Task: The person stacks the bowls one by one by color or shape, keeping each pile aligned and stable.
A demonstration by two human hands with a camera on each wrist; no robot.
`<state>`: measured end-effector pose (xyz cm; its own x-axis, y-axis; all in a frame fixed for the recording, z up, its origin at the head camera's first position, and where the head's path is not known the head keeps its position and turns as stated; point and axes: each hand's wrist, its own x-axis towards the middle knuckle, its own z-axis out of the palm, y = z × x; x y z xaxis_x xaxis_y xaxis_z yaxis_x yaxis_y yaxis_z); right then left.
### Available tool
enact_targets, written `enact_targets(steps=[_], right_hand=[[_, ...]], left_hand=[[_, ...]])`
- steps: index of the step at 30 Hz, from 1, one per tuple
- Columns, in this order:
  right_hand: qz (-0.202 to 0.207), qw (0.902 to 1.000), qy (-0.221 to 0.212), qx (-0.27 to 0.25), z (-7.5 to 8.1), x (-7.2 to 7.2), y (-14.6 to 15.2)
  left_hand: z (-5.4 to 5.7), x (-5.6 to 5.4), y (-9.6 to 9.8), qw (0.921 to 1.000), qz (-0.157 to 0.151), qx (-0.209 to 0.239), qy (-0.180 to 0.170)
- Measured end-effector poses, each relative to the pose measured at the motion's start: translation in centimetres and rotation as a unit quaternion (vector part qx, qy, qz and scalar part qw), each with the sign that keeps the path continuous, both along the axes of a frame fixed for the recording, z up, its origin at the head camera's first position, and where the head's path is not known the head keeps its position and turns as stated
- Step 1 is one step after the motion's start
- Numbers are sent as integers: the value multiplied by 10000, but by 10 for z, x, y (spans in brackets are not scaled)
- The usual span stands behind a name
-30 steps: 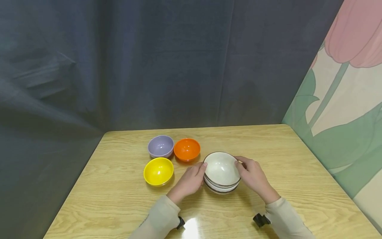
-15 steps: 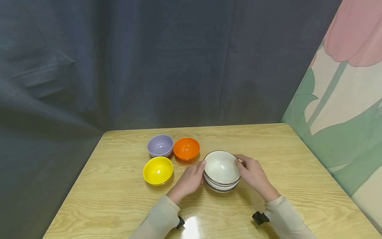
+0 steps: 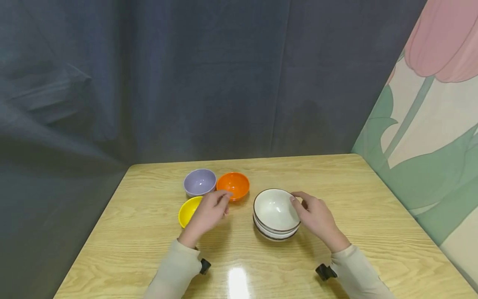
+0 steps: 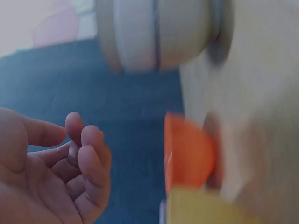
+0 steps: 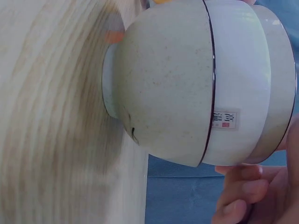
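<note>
A stack of nested white bowls (image 3: 275, 211) with dark brown rims stands upright on the table. My right hand (image 3: 316, 218) pinches the top bowl's rim on its right side, thumb inside. In the right wrist view the lowest bowl (image 5: 163, 84) shows its foot near the wood, and a small label sits on a white bowl above it. My left hand (image 3: 210, 211) hovers over the yellow bowl (image 3: 187, 212), partly hiding it, with fingers loosely curled and nothing held. Its fingertips overlap the front edge of the orange bowl (image 3: 234, 185) in the head view.
A purple bowl (image 3: 199, 182) stands behind the yellow one, beside the orange bowl. The wooden table (image 3: 123, 232) ends at a dark curtain (image 3: 209, 83) at the back and left. A tulip-patterned panel (image 3: 437, 158) borders the right side.
My left hand has let go of the bowl stack and moved left, over the yellow bowl. The right hand stays at the rim, and the stack has hardly moved.
</note>
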<state>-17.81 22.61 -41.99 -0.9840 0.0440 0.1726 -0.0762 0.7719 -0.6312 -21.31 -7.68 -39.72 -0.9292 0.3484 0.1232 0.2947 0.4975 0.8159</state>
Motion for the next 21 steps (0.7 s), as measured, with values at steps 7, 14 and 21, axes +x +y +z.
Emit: enact_targets(steps=[7,14,21], right_hand=[[-67,9992,319,241,6,2,-2],[-75,9941,908,591,9,5,-10],[-7,9723,2056,1115,11,9,-29]], left_hand=[[14,-26,-53,9884,1280,-695,424],[1,-50,-97,9728,1921,-1292,40],[-23,-68,-116,9783,1653,-1017,-720]])
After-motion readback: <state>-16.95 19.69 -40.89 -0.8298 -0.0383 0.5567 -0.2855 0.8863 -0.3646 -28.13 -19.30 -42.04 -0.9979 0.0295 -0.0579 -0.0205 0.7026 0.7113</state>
